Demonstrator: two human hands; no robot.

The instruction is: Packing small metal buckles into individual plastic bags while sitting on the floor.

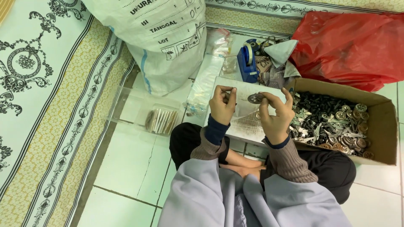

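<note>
Round grey metal disc [255, 98] sits pinched flat in the right hand's [275, 113] fingertips, just right of the left hand [222, 105], whose closed fingers hold something I cannot tell.

Lavender-grey smock, brown ribbed cuffs, navy undersleeves, black trousers.

**Piecework on the floor of a home**

This looks like a living room turned into a small assembly spot. The person sits cross-legged on a white tiled floor [126, 168] beside a patterned green and yellow carpet [50, 105]. Around them stand a cardboard box [385, 126] of small metal parts, a large white woven sack [164, 38], a red plastic bag [349, 42], a blue tape dispenser [247, 63] and a clear plastic tray [134, 109] of packets
</note>
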